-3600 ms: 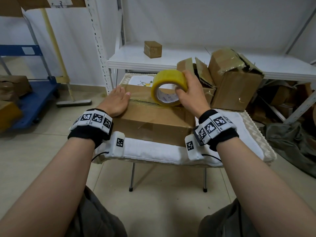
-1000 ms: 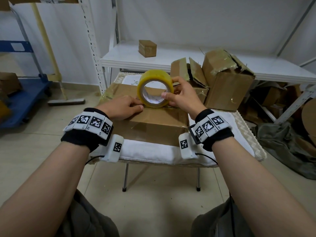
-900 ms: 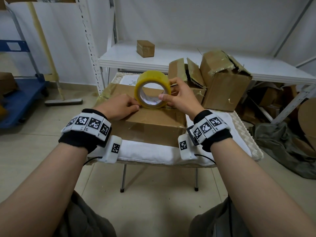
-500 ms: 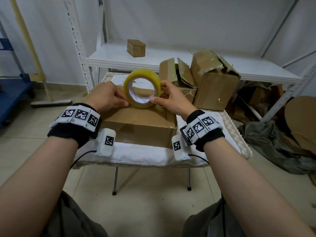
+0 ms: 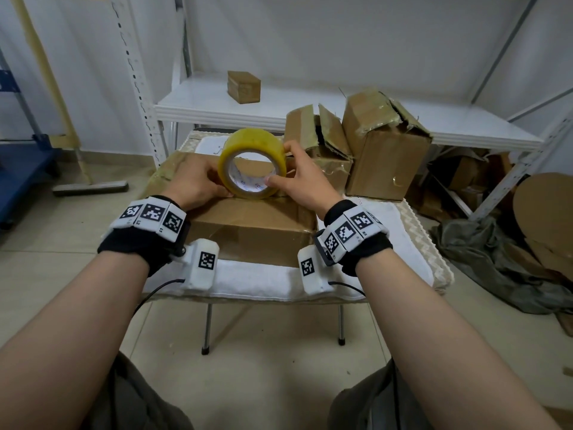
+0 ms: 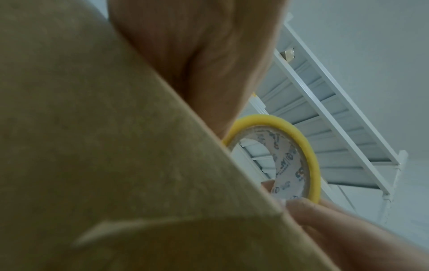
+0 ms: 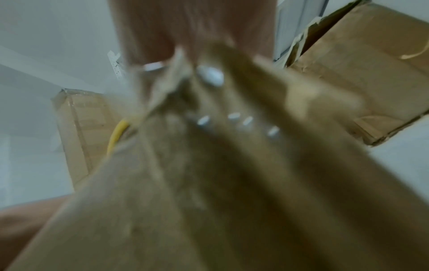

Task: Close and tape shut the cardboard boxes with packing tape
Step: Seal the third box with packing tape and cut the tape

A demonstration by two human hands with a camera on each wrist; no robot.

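Note:
A closed brown cardboard box [image 5: 248, 225] lies on the towel-covered small table [image 5: 403, 249]. On its top stands a yellow packing tape roll [image 5: 251, 141] on edge. My right hand [image 5: 297, 181] grips the roll, thumb inside the core and index finger over the top. My left hand [image 5: 198, 184] has its fingers curled against the roll's lower left rim; I cannot see a loose tape end. In the left wrist view the roll [image 6: 311, 157] shows beyond the box's edge [image 6: 116, 165]. The right wrist view is blurred, filled by the box [image 7: 232, 183].
Two torn, open boxes [image 5: 319, 141] [image 5: 384, 144] stand at the table's back right. A small box [image 5: 244, 87] sits on the white shelf [image 5: 310, 113] behind. A blue cart [image 5: 21, 169] and a floor squeegee [image 5: 90, 187] are at the left; cardboard and cloth [image 5: 496, 259] lie at the right.
My left hand left its flat rest on the box top and came to the roll's left rim. The right hand shifted the roll slightly left, keeping its grip.

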